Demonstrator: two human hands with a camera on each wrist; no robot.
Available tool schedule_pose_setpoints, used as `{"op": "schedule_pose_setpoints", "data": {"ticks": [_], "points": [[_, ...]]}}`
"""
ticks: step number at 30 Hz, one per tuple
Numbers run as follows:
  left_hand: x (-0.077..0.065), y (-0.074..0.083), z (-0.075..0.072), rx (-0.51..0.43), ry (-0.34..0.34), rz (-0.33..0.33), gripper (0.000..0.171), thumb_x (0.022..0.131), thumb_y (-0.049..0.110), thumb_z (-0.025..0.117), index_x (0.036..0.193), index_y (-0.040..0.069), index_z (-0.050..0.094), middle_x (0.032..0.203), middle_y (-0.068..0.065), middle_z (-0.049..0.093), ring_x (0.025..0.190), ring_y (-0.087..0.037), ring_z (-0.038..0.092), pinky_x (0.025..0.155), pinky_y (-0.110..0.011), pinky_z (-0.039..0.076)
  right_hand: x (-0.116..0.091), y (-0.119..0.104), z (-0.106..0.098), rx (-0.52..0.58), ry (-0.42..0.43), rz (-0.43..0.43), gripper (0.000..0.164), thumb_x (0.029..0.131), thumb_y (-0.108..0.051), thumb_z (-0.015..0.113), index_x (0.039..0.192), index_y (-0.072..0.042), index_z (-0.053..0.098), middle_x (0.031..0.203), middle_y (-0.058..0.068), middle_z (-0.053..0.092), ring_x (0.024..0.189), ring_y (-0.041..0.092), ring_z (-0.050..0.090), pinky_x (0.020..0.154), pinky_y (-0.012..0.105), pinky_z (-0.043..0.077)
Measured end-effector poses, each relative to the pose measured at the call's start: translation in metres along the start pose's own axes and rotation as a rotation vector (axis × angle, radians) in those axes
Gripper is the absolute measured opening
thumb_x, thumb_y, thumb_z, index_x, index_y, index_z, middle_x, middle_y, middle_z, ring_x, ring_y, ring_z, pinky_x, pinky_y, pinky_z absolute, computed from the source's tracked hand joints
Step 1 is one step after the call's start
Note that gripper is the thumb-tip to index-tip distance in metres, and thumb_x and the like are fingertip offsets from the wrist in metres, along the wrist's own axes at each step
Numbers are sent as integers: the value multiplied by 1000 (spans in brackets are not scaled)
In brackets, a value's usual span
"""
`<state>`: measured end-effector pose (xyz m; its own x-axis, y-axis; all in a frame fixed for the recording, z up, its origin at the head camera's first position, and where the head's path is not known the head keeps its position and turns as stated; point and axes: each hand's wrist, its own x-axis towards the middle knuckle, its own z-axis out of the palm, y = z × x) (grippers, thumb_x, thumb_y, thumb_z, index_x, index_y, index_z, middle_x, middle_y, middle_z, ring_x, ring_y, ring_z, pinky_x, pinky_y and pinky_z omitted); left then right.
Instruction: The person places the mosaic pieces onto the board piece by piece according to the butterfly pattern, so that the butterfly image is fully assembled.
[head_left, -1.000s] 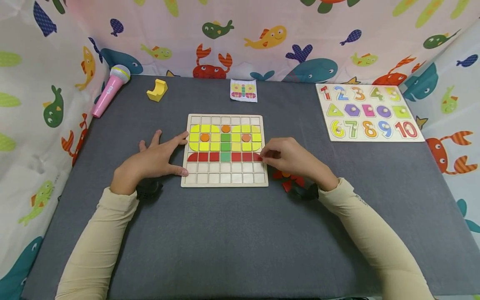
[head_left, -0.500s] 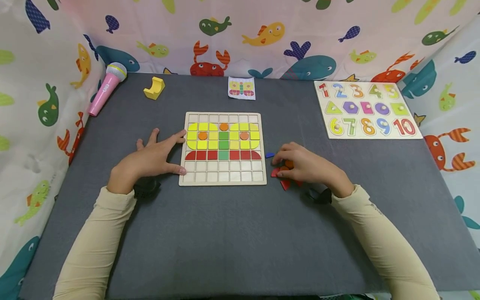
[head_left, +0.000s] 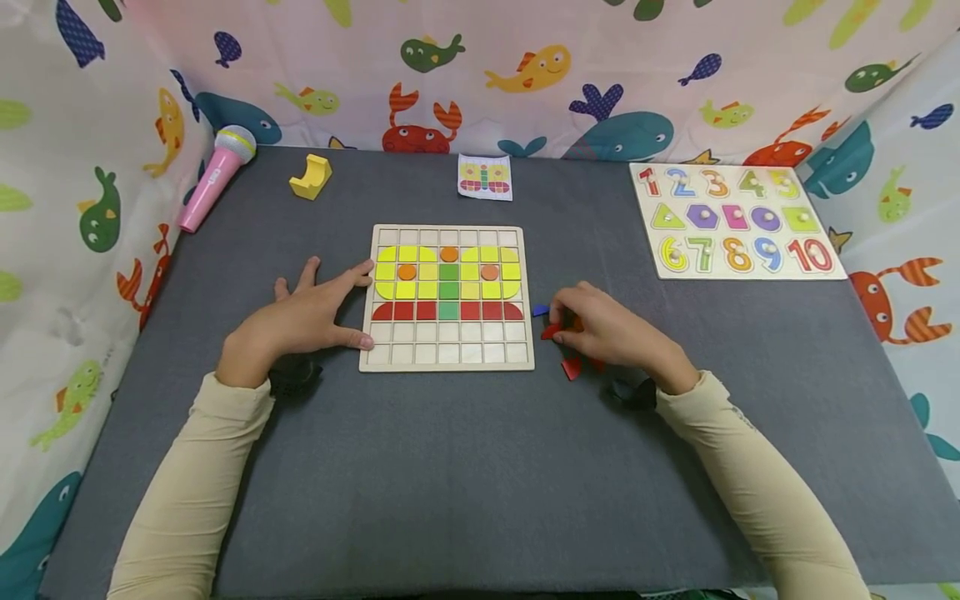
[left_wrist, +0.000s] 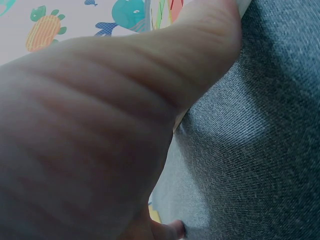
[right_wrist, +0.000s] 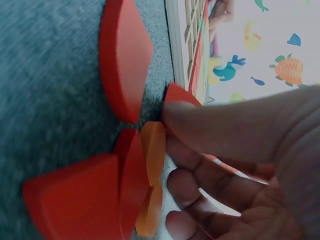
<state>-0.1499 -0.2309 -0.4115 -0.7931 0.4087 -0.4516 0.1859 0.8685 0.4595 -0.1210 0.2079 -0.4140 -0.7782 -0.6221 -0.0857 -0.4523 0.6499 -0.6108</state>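
Observation:
A wooden grid board [head_left: 447, 358] lies flat, with yellow, orange, green and red tiles [head_left: 405, 311] set in its upper and middle squares. My left hand [head_left: 288, 325] rests at its left edge, thumb and index finger spread and touching the frame. Right of the board, my right hand [head_left: 600, 325] pinches a red quarter-round tile [right_wrist: 177, 92] between thumb and fingers. Beneath and beside that hand lie loose red tiles [right_wrist: 125, 60] and orange tiles [right_wrist: 152, 150]; the head view partly hides them. A blue tile [head_left: 540, 310] lies between board and hand.
Behind the board lies a small pattern card [head_left: 485, 178]. A number-and-shape puzzle board [head_left: 738, 221] is at the back right. A yellow block [head_left: 311, 177] and a pink toy microphone [head_left: 217, 179] sit at the back left. Printed cloth surrounds the grey table [head_left: 450, 483].
My right hand has moved from the red row's right end to the loose tiles and taken a red one. A red tile now fills that row end. The left hand stays put.

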Motion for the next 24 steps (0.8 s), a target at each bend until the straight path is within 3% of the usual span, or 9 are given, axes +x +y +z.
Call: {"op": "schedule_pose_setpoints", "data": {"ticks": [6, 11, 16, 24], "points": [[0, 0, 0, 1, 2, 0, 124, 84, 60, 86, 174, 20, 9, 174, -20, 26, 154, -60, -14, 107, -89, -7, 12, -2, -2, 138, 124, -1, 9, 102, -1, 72, 109, -4, 69, 101, 5, 70, 88, 21, 62, 81, 40, 53], [-1, 1, -1, 0, 0, -5, 123, 85, 57, 87, 174, 20, 10, 174, -19, 26, 155, -60, -14, 108, -88, -7, 32, -10, -4, 210, 201, -10, 15, 103, 0, 69, 118, 0, 72, 104, 8, 72, 87, 21, 65, 78, 34, 55], [-2, 2, 0, 0, 8, -13, 121, 86, 55, 87, 174, 21, 11, 174, -18, 25, 156, -58, -14, 109, -87, -7, 58, -26, -2, 288, 201, -4, 17, 103, -3, 71, 120, 2, 68, 104, 11, 73, 89, 24, 69, 76, 28, 54], [0, 1, 0, 6, 12, -14, 120, 87, 54, 87, 174, 23, 11, 175, -15, 25, 156, -57, -15, 109, -87, -8, 96, -55, 6, 378, 142, -43, 10, 102, -4, 73, 112, -2, 69, 99, 7, 75, 90, 24, 69, 80, 32, 54]]}}
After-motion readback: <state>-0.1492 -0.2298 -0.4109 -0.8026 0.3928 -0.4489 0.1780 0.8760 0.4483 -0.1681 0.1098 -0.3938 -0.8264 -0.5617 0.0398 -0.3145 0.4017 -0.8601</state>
